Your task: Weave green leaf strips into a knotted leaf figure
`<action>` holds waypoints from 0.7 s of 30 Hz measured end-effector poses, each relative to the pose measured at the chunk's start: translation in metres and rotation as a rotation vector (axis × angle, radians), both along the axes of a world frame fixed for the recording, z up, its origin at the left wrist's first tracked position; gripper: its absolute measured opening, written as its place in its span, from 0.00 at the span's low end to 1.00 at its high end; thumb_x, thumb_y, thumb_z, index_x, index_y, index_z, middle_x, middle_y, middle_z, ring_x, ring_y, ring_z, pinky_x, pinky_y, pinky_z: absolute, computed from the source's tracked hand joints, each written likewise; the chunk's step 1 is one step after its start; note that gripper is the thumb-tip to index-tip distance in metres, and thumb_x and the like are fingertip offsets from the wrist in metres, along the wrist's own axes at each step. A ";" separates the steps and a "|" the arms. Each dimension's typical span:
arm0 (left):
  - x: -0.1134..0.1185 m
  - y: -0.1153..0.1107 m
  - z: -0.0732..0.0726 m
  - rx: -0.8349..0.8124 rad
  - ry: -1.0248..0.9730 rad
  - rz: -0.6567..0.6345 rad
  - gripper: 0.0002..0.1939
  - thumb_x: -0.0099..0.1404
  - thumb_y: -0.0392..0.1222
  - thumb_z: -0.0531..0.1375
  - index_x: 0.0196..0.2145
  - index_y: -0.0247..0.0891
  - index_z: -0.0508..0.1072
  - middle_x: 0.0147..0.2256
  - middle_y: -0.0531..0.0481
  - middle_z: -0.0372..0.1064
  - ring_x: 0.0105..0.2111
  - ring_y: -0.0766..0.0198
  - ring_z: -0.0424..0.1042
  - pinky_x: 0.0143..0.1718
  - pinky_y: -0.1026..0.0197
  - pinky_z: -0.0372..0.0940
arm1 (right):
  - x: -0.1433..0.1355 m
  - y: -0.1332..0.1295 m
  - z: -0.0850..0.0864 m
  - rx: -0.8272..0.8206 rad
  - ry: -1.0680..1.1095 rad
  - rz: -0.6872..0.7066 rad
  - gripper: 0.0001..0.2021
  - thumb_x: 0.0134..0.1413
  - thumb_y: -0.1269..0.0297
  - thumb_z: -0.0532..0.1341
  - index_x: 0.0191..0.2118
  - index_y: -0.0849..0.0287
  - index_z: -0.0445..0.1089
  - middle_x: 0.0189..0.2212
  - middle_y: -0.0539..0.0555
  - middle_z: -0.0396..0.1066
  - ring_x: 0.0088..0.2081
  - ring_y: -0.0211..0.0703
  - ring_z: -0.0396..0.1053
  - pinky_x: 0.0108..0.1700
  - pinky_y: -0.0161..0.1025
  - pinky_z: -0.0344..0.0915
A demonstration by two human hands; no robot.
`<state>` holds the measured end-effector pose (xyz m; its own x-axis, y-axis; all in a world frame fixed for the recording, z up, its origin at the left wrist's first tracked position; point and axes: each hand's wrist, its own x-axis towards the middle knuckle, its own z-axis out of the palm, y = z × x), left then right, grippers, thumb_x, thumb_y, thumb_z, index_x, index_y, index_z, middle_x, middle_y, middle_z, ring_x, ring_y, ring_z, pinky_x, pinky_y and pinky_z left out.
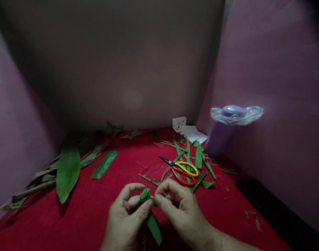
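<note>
Low in the middle, a green leaf strip (145,193) is folded into a small bundle, its long tail (154,228) hanging down. My left hand (128,214) holds the bundle between thumb and curled fingers. From the right, my right hand (179,209) pinches the bundle's edge with thumb and forefinger. A thin pale sliver (165,194) shows among its fingers; its kind is unclear. Just beyond the right hand lie scissors (184,170) with one yellow and one red handle, blades slightly apart. Thin leaf strips (187,150) surround them.
Red cloth (83,223) covers the surface. Broad leaf (68,170), leaf piece (105,164) and dried leaves (41,183) lie left. White papers (193,133) sit behind. A purple bottle (220,136) topped with clear plastic and a dark flat object (269,209) are right. Walls enclose three sides.
</note>
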<state>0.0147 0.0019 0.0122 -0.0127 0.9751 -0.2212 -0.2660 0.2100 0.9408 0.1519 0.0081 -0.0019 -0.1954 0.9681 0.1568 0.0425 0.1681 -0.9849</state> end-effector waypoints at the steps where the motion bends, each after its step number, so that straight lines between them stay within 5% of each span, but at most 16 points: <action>1: 0.000 0.001 0.001 -0.015 -0.019 -0.012 0.19 0.45 0.39 0.70 0.32 0.38 0.67 0.18 0.55 0.74 0.14 0.69 0.67 0.16 0.70 0.61 | 0.001 0.000 -0.001 0.015 -0.022 -0.004 0.07 0.56 0.65 0.56 0.29 0.60 0.64 0.17 0.43 0.53 0.20 0.31 0.50 0.22 0.30 0.48; 9: 0.001 0.000 0.002 -0.005 -0.041 -0.048 0.16 0.45 0.37 0.70 0.30 0.38 0.69 0.19 0.54 0.75 0.16 0.68 0.69 0.17 0.70 0.64 | 0.005 -0.003 -0.002 0.285 -0.187 -0.056 0.08 0.57 0.70 0.54 0.40 0.60 0.68 0.16 0.43 0.53 0.17 0.32 0.51 0.21 0.33 0.47; 15: 0.004 -0.010 0.000 0.250 0.184 0.137 0.09 0.46 0.35 0.67 0.28 0.40 0.74 0.26 0.52 0.77 0.28 0.61 0.76 0.27 0.69 0.69 | 0.007 -0.008 0.003 0.479 -0.261 -0.064 0.07 0.56 0.68 0.56 0.35 0.63 0.69 0.16 0.48 0.63 0.15 0.32 0.56 0.19 0.33 0.49; 21: 0.003 -0.014 -0.002 0.401 0.284 0.181 0.10 0.46 0.31 0.65 0.27 0.44 0.77 0.27 0.52 0.77 0.29 0.59 0.76 0.32 0.67 0.70 | 0.005 -0.011 0.008 0.625 -0.294 -0.097 0.03 0.54 0.71 0.58 0.33 0.63 0.69 0.20 0.51 0.70 0.18 0.34 0.63 0.22 0.32 0.56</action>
<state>0.0173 -0.0126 0.0099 -0.1945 0.9591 0.2057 0.0131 -0.2072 0.9782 0.1564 -0.0029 0.0059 -0.2328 0.7289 0.6439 0.3360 0.6816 -0.6501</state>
